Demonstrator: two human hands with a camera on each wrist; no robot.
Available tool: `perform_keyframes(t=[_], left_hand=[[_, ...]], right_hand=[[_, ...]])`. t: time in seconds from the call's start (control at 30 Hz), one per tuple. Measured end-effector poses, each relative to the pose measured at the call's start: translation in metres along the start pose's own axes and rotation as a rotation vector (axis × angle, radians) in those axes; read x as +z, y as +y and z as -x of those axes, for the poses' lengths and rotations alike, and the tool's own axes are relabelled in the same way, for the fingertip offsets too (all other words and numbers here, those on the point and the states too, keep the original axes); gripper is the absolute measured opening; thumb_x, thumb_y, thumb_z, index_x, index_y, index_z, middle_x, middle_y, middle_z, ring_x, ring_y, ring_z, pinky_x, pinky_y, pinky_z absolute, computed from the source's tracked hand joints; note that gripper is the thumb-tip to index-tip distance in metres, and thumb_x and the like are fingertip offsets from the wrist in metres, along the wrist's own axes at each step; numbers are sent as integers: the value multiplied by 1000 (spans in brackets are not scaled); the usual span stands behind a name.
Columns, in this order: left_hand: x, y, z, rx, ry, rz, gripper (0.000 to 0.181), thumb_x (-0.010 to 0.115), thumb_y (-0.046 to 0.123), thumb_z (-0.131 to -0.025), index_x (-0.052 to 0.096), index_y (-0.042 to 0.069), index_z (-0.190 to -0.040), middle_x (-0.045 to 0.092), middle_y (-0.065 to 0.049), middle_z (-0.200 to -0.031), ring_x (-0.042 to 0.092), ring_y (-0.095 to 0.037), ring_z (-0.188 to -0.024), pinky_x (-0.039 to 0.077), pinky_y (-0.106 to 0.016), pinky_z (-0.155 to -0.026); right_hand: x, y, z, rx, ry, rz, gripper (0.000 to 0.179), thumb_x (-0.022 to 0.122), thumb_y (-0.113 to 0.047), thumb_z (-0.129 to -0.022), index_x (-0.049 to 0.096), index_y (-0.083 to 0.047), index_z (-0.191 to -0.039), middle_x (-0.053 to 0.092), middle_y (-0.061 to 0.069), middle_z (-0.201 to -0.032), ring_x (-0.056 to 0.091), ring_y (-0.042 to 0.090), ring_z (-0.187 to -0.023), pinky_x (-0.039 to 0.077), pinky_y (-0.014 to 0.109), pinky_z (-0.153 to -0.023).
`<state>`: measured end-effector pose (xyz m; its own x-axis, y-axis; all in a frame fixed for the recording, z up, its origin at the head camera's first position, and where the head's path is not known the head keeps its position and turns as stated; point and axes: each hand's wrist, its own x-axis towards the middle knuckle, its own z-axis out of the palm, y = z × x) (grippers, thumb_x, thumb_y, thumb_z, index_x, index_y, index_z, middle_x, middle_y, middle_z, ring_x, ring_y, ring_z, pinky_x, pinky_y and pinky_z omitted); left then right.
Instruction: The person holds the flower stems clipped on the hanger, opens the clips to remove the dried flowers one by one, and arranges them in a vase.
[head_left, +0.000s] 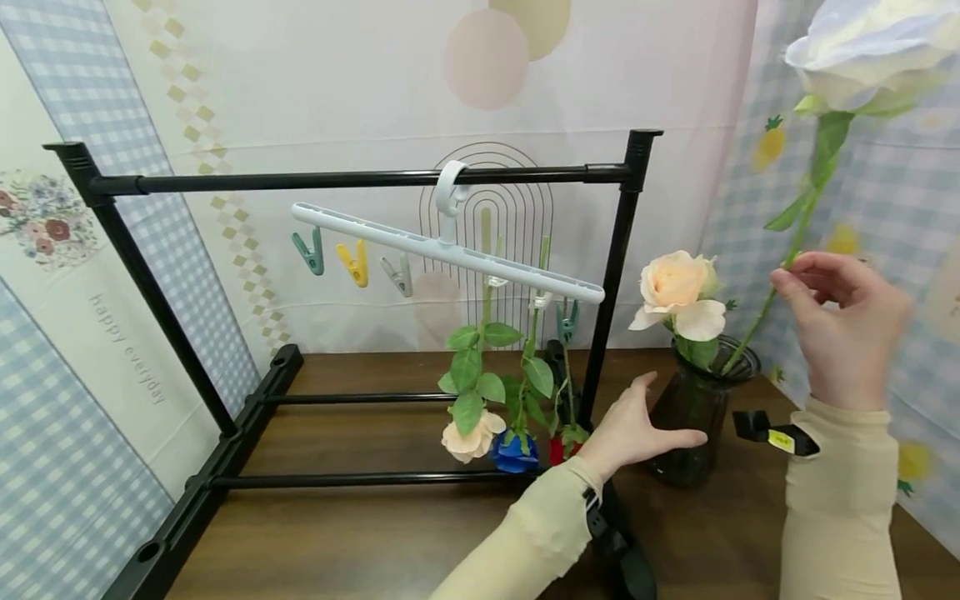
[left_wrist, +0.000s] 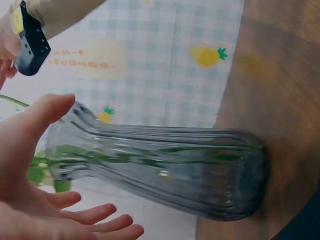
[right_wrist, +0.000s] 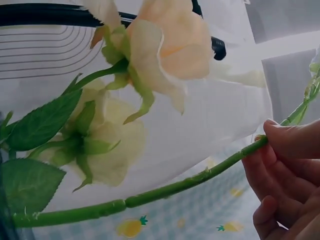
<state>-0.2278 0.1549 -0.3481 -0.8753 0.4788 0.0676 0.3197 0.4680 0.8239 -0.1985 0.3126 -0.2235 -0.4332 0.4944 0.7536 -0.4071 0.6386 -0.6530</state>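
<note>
At the right of the head view, my right hand [head_left: 851,321] pinches the green stem of a white rose [head_left: 873,58] between thumb and fingers. The stem's lower end reaches into the mouth of a dark glass vase [head_left: 686,429]. A peach rose [head_left: 675,292] stands in the same vase, and the right wrist view shows a paler bloom [right_wrist: 102,140] behind a peach one. My left hand [head_left: 630,433] is spread beside the vase, thumb and fingers apart. In the left wrist view the glass vase [left_wrist: 165,165] shows stems inside, and the left hand holds nothing.
A black rack [head_left: 375,179] carries a pale blue hanger [head_left: 450,250]. From its clips hang upside down a peach rose [head_left: 472,437], a blue rose [head_left: 516,452] and a red rose [head_left: 558,450]. A teal clip [head_left: 309,252], a yellow clip [head_left: 354,264] and a grey clip [head_left: 399,275] hang at left.
</note>
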Motion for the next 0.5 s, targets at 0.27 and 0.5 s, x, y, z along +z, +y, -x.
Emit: perform_keyframes(t=[0.27,0.5], left_hand=[[23,-5,-13,25,56,26,86,72,50,-67,27,30,-138,39,9,-138,44,-12,-123,43,-32,-94],[38,-3,-19,53,85,46,84,73,45,-67,29,27,-136,45,2,-127,50,-11,-112,46,-29,-88]], right_hand=[[0,13,10,43,-85,-28,15,71,-10,-74,68,-4,-88,60,-22,-72,55,-6,-61,37,12,-59],[-1,30,23,-68,-181,95,14,70,-11,-75,66,-3,-86,55,-31,-71,53,-15,-61,37,6,-57]])
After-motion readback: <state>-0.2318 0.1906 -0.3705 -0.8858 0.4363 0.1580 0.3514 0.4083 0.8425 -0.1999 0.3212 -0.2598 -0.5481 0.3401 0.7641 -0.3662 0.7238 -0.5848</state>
